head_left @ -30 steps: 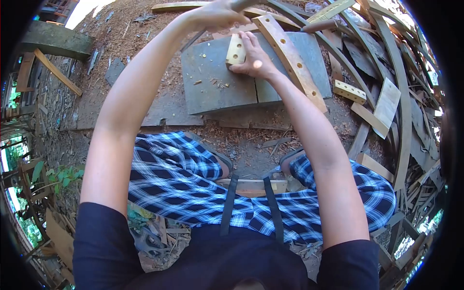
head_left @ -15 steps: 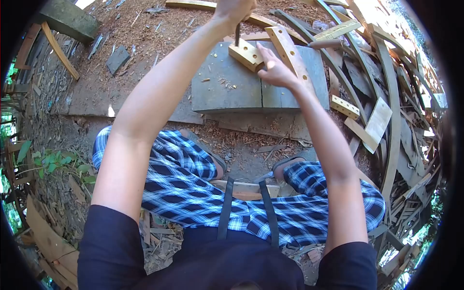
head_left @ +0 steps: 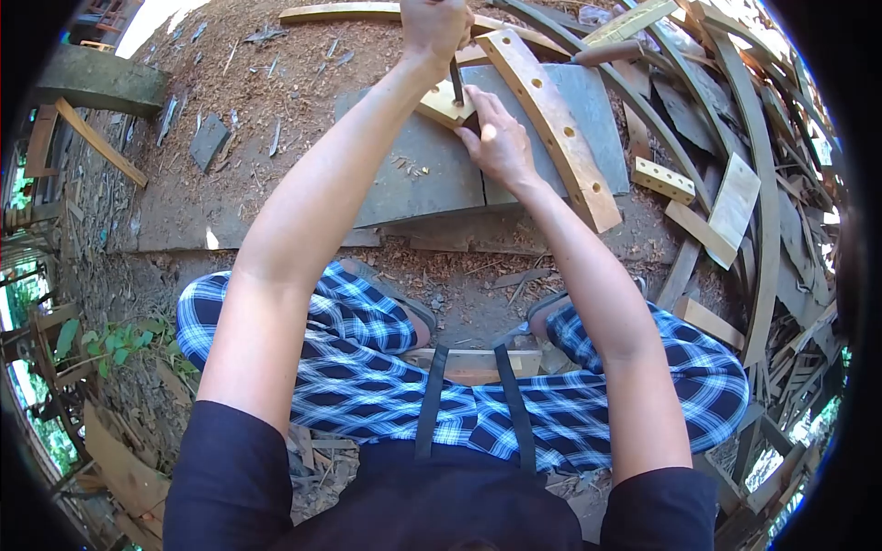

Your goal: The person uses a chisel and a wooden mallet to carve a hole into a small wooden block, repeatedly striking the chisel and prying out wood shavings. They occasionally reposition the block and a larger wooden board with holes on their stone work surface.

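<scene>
While pinned by right hand (head_left: 501, 142), wood block (head_left: 443, 103) under tool (head_left: 456, 83).

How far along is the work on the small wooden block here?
Done: chips lie on the grey slab, so some cutting has happened. In hand: the left hand drives a dark tool into the small block, steadied by the right hand. Left: cannot tell; the cut itself is hidden.

Your left hand (head_left: 434, 26) is cut by the far edge of the picture, so its grip on the thin dark metal tool (head_left: 456, 83) is unclear. Your right hand (head_left: 496, 138) hides part of the small pale wooden block (head_left: 441, 103).
</scene>
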Tool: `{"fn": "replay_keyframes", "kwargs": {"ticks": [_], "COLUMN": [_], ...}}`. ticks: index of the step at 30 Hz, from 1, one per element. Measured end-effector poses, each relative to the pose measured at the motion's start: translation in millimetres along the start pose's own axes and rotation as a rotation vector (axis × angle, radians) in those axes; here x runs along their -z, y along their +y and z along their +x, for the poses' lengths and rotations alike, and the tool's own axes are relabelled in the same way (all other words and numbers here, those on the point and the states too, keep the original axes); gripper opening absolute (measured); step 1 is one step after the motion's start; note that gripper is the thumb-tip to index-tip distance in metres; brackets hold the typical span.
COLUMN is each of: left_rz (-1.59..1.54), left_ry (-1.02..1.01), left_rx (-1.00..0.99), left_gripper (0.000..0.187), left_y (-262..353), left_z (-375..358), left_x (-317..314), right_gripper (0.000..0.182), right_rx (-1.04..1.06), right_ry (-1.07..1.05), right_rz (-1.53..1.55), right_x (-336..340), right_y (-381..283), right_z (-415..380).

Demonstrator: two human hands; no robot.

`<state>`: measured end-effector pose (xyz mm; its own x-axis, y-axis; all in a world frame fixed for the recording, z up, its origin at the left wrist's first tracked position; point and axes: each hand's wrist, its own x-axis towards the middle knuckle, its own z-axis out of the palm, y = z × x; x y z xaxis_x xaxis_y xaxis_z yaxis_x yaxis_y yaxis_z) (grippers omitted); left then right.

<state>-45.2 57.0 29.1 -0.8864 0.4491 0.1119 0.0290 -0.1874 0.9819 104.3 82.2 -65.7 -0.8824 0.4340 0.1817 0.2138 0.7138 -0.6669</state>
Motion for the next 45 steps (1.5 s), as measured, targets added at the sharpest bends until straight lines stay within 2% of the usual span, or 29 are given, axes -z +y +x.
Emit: {"fn": "replay_keyframes", "kwargs": {"ticks": [2,10,20,22,24,26,29,31,32,33,34,35,37,38,40,41,43,44,45], "left_rz": [-0.055,-0.153,-0.212,-0.16,-0.081,0.073,0.158,0.129,0.105,0.022,0.012,0.082,0.18,0.2,0.236,0.239,0.218,0.195,0.22], "left_ry": [-0.129,-0.321,-0.31,-0.289,-0.327,-0.2,-0.248,-0.255,-0.258,-0.294,-0.297,-0.294,-0.266,-0.226,-0.227,-0.236,-0.205,-0.181,-0.181], "left_rx": [-0.001,0.032,0.055,-0.055,-0.067,-0.289,-0.362,-0.392,-0.412,-0.173,-0.18,-0.199,-0.205,-0.194,-0.236,-0.234,-0.271,-0.28,-0.238], "left_gripper": [0.037,0.039,0.036,0.034,0.031,0.03,0.028,0.028,0.027,0.024,0.024,0.026,0.029,0.028,0.028,0.027,0.027,0.027,0.027], "left_y": [1,6,6,3,0,-9,-25,-25,-26,-23,-21,-18,-11,-10,-12,-12,-11,-15,-13], "left_z": [1,2,-8,-13,-15,-10,0,1,-1,-5,-6,-6,-9,-10,-11,-5,-8,-13,-13], "left_x": [2,14,18,8,6,-4,-3,-4,-5,-2,-2,-3,-6,-9,-10,-11,-13,-14,-12], "right_gripper": [0.059,0.057,0.061,0.061,0.061,0.059,0.062,0.068,0.068,0.072,0.076,0.076,0.081,0.073,0.065,0.065,0.069,0.07,0.06], "right_rx": [0.014,0.032,-0.001,0.027,0.045,0.081,0.218,0.331,0.334,0.169,0.002,0.007,-0.298,-0.194,-0.394,-0.383,-0.563,-0.484,-0.359], "right_ry": [0.0,0.015,-0.078,-0.067,-0.055,-0.047,-0.116,0.13,0.126,0.144,0.169,0.182,-0.157,-0.042,-0.18,-0.172,-0.215,-0.122,0.023], "right_rz": [-0.011,0.001,-0.015,-0.006,-0.016,-0.007,-0.168,-0.46,-0.468,-0.532,-0.594,-0.607,-0.453,-0.444,0.224,0.224,0.563,0.593,0.571], "right_x": [-2,-4,1,-1,-1,1,26,60,66,69,73,76,84,76,95,100,131,151,172], "right_y": [0,2,0,0,2,7,9,6,19,37,47,55,62,75,75,71,37,20,-3], "right_z": [0,1,2,5,4,5,11,7,1,-8,-14,-20,-31,-33,-22,-19,-7,-1,6]}}
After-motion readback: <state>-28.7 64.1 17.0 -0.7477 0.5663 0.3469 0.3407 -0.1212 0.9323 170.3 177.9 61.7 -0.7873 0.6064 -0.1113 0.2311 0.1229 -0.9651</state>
